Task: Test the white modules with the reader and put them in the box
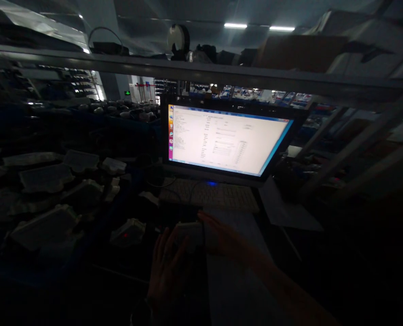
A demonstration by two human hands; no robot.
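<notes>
A pale, flat-topped plastic housing (191,230) sits between my two hands on the dark bench, its lower part lost in shadow. My left hand (167,258) lies at its left side, fingers stretched and apart, some of them over its surface. Along its right edge, my right hand (218,233) is extended with straight fingers; whether it touches the housing is too dark to tell. Left of my left hand lies a similar small housing (128,233) with a red light spot on it. White paper (235,271) lies beneath my right forearm.
A lit monitor (228,140) stands ahead, with a white keyboard (208,192) before it. At the left, a blue bin (95,246) holds several pale housings (46,226). A loaded shelf (201,68) crosses above the monitor. Another sheet (289,206) lies at the right.
</notes>
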